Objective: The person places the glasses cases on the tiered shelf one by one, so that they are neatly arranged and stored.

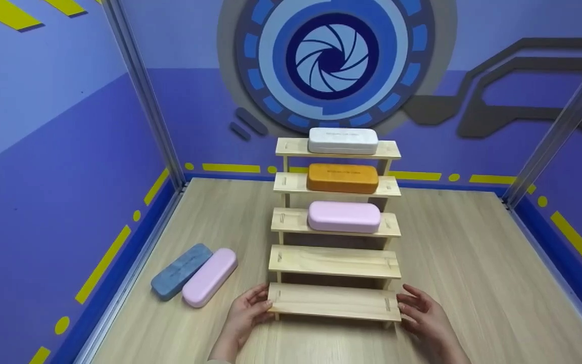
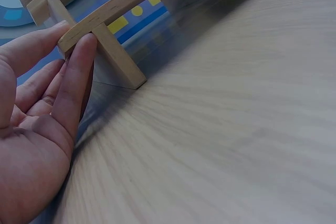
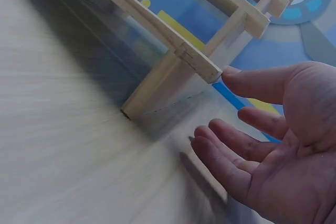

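Observation:
A stepped wooden rack (image 1: 334, 302) with several tiers stands on the table, its lowest board nearest me. At that board's left end, my left hand (image 1: 246, 313) pinches the corner; the left wrist view shows fingertips on either side of the wood. My right hand (image 1: 430, 318) is at the opposite end. In the right wrist view its thumb (image 3: 257, 83) touches the board's corner, while the other fingers stay apart from it, loosely bent. On the upper tiers lie a white case (image 1: 343, 141), an orange case (image 1: 342, 179) and a pink case (image 1: 344, 217), one per tier.
Left of the rack, a blue-grey case (image 1: 181, 272) and a second pink case (image 1: 210, 278) lie slantwise side by side on the wood-grain table (image 1: 473, 253). Printed blue and purple walls (image 1: 190, 111) with metal corner posts (image 1: 144, 96) enclose the table.

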Demonstrator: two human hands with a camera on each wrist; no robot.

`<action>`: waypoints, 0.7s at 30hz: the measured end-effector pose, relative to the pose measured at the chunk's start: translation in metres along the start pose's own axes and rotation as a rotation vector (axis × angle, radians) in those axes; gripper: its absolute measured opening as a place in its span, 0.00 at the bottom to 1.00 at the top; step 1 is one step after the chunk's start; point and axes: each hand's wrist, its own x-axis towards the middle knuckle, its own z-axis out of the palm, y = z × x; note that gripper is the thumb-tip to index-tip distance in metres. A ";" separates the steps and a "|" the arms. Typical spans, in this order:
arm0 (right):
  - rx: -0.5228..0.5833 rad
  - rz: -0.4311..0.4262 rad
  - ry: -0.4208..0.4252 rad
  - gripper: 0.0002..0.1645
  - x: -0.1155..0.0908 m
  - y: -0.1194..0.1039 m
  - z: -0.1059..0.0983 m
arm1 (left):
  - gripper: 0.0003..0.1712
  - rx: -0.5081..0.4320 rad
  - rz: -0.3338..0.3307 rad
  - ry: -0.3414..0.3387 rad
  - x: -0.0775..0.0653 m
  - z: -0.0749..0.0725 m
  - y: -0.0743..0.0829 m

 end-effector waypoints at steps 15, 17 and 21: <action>0.075 -0.006 -0.070 0.44 -0.004 -0.004 0.011 | 0.41 -0.015 -0.008 0.010 0.001 0.001 0.000; 0.076 0.011 -0.059 0.43 -0.004 -0.004 0.011 | 0.41 -0.015 -0.010 0.015 0.001 0.001 -0.001; 0.064 0.025 -0.026 0.40 -0.005 -0.005 0.013 | 0.41 -0.015 -0.012 0.023 0.000 0.001 0.000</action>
